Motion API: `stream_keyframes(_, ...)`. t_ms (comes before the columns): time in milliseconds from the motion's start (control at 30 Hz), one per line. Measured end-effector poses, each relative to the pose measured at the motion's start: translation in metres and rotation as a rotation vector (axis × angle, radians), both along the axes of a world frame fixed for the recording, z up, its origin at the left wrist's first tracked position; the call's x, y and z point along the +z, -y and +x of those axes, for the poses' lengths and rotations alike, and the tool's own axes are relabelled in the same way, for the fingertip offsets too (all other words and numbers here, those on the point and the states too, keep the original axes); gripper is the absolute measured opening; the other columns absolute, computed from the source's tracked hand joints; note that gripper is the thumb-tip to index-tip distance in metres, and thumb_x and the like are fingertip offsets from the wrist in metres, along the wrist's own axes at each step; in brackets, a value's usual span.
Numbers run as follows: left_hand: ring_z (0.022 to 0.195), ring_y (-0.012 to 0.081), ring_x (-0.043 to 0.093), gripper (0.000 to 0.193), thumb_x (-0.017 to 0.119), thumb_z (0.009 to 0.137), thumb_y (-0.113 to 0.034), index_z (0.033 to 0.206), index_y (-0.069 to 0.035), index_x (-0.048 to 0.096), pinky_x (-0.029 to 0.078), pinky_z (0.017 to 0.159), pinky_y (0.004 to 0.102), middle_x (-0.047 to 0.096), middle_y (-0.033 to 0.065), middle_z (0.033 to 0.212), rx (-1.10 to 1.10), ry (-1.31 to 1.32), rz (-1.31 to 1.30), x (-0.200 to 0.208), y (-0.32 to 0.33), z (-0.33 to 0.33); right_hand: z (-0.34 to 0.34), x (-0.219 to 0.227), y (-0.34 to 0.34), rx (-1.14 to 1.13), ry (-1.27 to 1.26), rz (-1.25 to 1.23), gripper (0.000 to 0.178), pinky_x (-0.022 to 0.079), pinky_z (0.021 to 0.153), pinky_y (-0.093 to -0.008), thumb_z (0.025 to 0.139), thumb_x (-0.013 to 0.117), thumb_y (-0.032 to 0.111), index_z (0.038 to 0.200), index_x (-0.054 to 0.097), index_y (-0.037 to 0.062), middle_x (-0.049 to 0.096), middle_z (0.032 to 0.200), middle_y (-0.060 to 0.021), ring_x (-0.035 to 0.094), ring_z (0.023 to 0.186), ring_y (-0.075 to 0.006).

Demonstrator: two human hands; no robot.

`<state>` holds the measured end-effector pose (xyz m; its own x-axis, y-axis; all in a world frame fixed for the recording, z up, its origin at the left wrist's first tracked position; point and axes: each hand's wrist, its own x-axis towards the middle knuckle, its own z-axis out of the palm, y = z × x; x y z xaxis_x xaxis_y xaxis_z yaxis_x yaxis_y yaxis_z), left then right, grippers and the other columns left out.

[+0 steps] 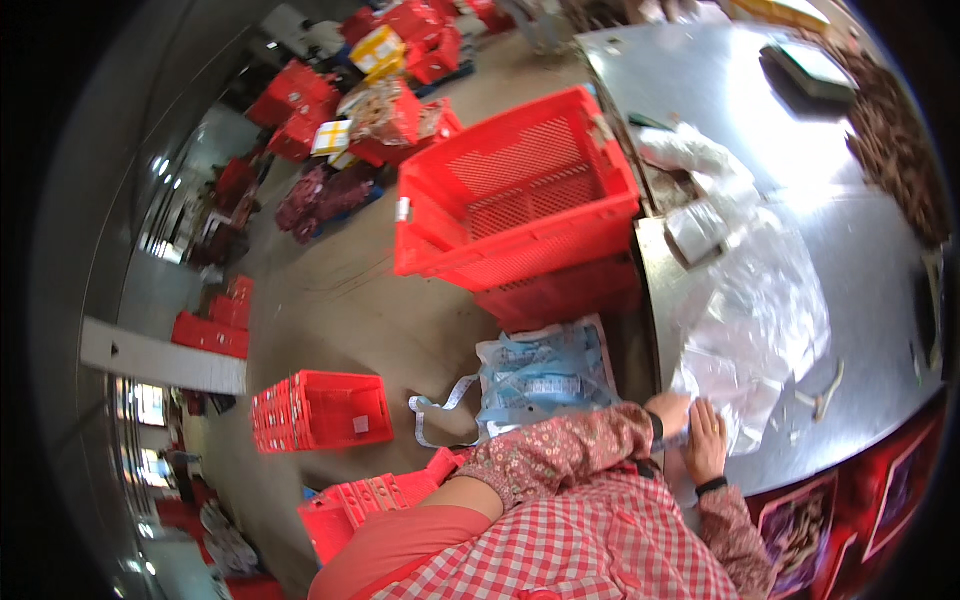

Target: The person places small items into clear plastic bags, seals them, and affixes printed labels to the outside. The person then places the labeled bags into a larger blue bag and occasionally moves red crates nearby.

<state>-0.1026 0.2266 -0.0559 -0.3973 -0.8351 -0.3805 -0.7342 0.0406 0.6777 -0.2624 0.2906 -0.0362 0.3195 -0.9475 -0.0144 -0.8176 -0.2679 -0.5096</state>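
Observation:
A sheaf of clear plastic bags [755, 310] lies spread on the metal table, its near end at the table's edge. My left hand [670, 412] is closed on that near end, with part of its fingers hidden. Right beside it, my right hand [707, 440] lies on the plastic with its fingers stretched forward. Farther along the table edge sits a crumpled roll of whitish plastic [715, 170], with a small folded plastic packet [697, 230] next to it.
A large red crate [520, 190] stands left of the table, stacked on another. Below it is a bag of blue-and-white printed strips [545, 375]. Smaller red crates [345, 412] stand on the floor. A dark device [810, 72] and brown elongated items [890, 130] occupy the table's far side.

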Motion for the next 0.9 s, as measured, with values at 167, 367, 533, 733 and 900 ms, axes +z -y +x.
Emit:
stream_keyframes(167, 0.087, 0.0424, 0.065, 0.028, 0.062, 0.082, -0.022, 0.099, -0.001, 0.062, 0.051, 0.077, 0.052, 0.067, 0.0232, 0.088, 0.065, -0.078, -0.175, 0.009, -0.02, 0.005, -0.005, 0.009, -0.001, 0.014, 0.056, -0.047, 0.071, 0.024, 0.119, -0.0489, 0.069, 0.06, -0.003, 0.138, 0.05, -0.0016, 0.044, 0.152, -0.0177, 0.035, 0.145, -0.0326)
stream_keyframes(367, 0.08, 0.0397, 0.067, 0.03, 0.074, 0.072, -0.025, 0.089, -0.001, 0.068, 0.05, 0.07, 0.0476, 0.067, 0.0205, 0.079, -0.244, -0.166, 0.059, 0.037, -0.002, 0.033, -0.038, 0.005, 0.016, -0.155, 0.008, -0.18, 0.025, 0.043, 0.095, -0.0464, 0.081, 0.07, 0.01, 0.105, 0.065, 0.0038, 0.064, 0.111, -0.015, 0.059, 0.103, -0.0357)
stream_keyframes(533, 0.065, 0.0351, 0.062, 0.02, 0.073, 0.073, -0.024, 0.073, -0.004, 0.068, 0.043, 0.059, 0.0458, 0.06, 0.0163, 0.065, -0.443, -0.454, -0.007, 0.042, 0.021, 0.01, -0.07, 0.028, 0.071, -0.255, 0.102, 0.051, 0.01, 0.047, 0.078, -0.0456, 0.093, 0.063, 0.009, 0.087, 0.067, 0.0019, 0.068, 0.095, -0.0129, 0.061, 0.089, -0.0375)
stream_keyframes(733, 0.087, 0.0371, 0.07, 0.032, 0.077, 0.077, -0.033, 0.093, -0.005, 0.075, 0.053, 0.078, 0.0469, 0.071, 0.0205, 0.089, 0.079, 0.005, -0.056, -0.025, 0.039, -0.024, -0.092, 0.088, 0.116, -0.452, 0.093, -0.585, 0.022, 0.048, 0.092, -0.0435, 0.094, 0.063, 0.01, 0.115, 0.064, 0.0013, 0.067, 0.109, -0.0186, 0.062, 0.102, -0.0371)
stream_keyframes(900, 0.091, 0.0404, 0.069, 0.029, 0.072, 0.08, -0.031, 0.091, -0.004, 0.075, 0.054, 0.081, 0.0489, 0.071, 0.0221, 0.093, 0.093, 0.027, -0.055, -0.057, 0.039, -0.024, -0.026, 0.049, 0.033, 0.03, 0.248, 0.023, 0.041, 0.045, 0.1, -0.0448, 0.089, 0.064, 0.011, 0.129, 0.058, 0.0033, 0.063, 0.123, -0.0197, 0.059, 0.116, -0.0376)
